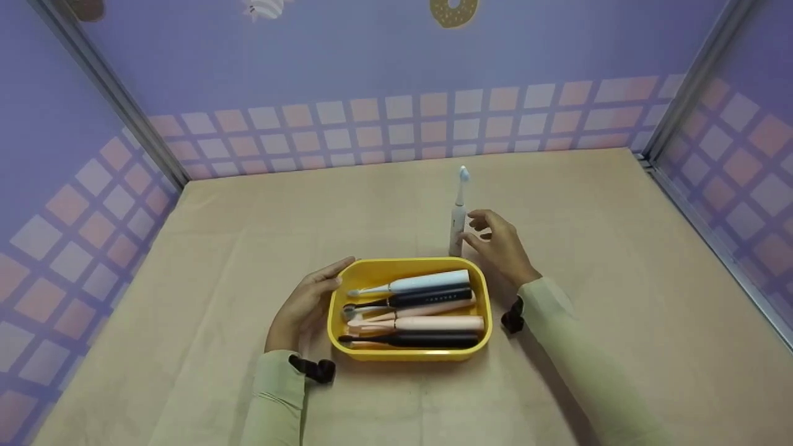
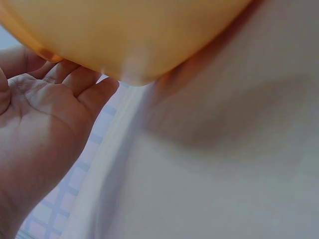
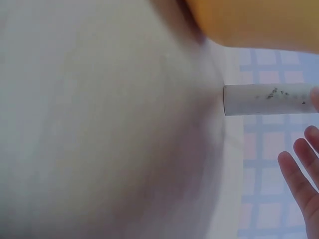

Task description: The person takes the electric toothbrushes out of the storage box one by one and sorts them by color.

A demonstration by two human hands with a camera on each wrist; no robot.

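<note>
White toothbrush (image 1: 458, 224) upright, surface's (image 1: 297, 214) far half | right fingers (image 1: 488, 218) parted just beside, gripping nothing | left fingers (image 1: 335, 267) extended against bin (image 1: 409, 355)

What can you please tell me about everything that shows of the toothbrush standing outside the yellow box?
The toothbrush is white, with a thick, cylindrical handle, a slim neck and a small, pale head. It looks like smooth plastic and an electric type; small dark marks on the handle are unreadable. It appears to stand upright on the table, head up, just beyond the box's far right side. The right hand is beside it, its thumb apparently touching the handle.
</note>
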